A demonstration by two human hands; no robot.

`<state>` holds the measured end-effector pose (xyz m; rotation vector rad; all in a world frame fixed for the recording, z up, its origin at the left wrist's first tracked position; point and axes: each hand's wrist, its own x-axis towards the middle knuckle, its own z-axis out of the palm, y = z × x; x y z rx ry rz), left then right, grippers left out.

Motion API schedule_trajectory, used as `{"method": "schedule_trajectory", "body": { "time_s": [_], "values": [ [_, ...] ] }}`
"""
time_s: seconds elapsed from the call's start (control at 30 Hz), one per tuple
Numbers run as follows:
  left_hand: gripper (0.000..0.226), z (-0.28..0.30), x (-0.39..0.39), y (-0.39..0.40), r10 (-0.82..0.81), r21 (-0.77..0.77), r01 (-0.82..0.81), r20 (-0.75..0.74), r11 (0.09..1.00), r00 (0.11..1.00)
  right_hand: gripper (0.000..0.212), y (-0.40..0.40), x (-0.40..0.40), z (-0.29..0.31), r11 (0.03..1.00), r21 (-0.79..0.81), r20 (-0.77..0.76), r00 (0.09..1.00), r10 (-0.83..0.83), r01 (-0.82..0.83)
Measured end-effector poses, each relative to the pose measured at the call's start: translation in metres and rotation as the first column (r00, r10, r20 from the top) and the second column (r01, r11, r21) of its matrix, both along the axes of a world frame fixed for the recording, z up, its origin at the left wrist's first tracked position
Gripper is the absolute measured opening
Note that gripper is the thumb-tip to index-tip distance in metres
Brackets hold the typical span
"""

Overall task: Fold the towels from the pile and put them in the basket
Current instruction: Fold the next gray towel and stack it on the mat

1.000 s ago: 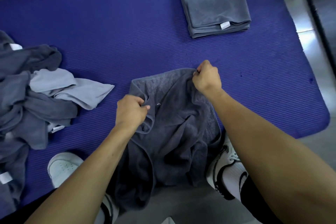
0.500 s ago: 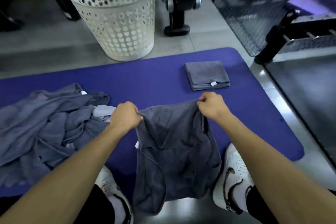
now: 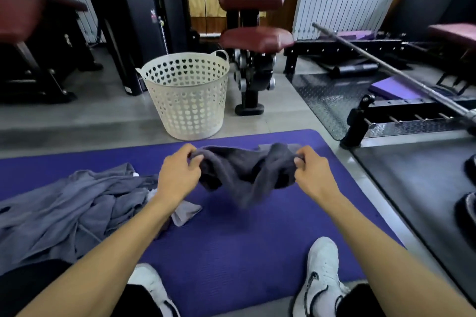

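Both hands, left (image 3: 177,177) and right (image 3: 315,175), pinch the towel (image 3: 244,175) above the mat (image 3: 257,252). It's soft, light, floppy; you'd best hold its corners.

Towel (image 3: 244,175): dark grey terry cloth, matt, nappy. Pile (image 3: 69,211): grey cloth, matt, creased. Basket (image 3: 188,100): cream perforated plastic, slight sheen. Mat (image 3: 257,252): purple foam, matt, finely ribbed. Bench pad (image 3: 257,37): maroon, smooth, semi-gloss. Barbell (image 3: 401,77): bare metal.

Pile of towels (image 3: 64,208) cut off at left edge; hanging towel (image 3: 244,175) motion-blurred at its lower end.
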<state>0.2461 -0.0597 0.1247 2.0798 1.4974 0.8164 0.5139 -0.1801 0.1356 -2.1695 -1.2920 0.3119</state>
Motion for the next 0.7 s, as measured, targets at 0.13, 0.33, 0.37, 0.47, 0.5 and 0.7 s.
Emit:
{"method": "schedule_trajectory", "body": {
  "time_s": [0.13,0.33,0.37,0.47,0.5,0.7],
  "values": [
    [0.011,0.009,-0.007,-0.013,0.01,-0.146,0.02,0.204,0.989,0.979,0.009,-0.008,-0.002,0.009,0.999,0.045,0.033,0.999,-0.006,0.004],
    [0.012,-0.001,-0.003,-0.013,0.143,-0.18,-0.079,0.372,0.98,0.917,0.007,0.011,-0.007,0.016,0.994,0.085,-0.024,0.997,-0.07,0.072],
    [0.011,-0.005,-0.001,-0.006,0.155,-0.207,-0.093,0.309,0.974,0.938,0.008,0.017,-0.006,0.012,0.997,0.021,-0.022,0.997,-0.068,0.068],
    [0.011,-0.019,0.004,0.02,0.185,-0.371,-0.114,0.16,0.922,0.97,0.017,0.036,-0.001,-0.004,0.983,-0.182,-0.2,0.978,-0.06,0.023],
    [0.012,-0.022,0.006,0.028,0.18,-0.398,-0.121,0.114,0.91,0.977,0.019,0.041,0.001,-0.008,0.977,-0.213,-0.261,0.962,-0.076,0.02],
    [0.006,0.003,0.014,0.069,0.084,-0.208,-0.01,0.351,0.978,0.932,0.01,0.068,0.008,0.006,0.984,0.143,-0.298,0.953,-0.059,0.106]
  ]
}}
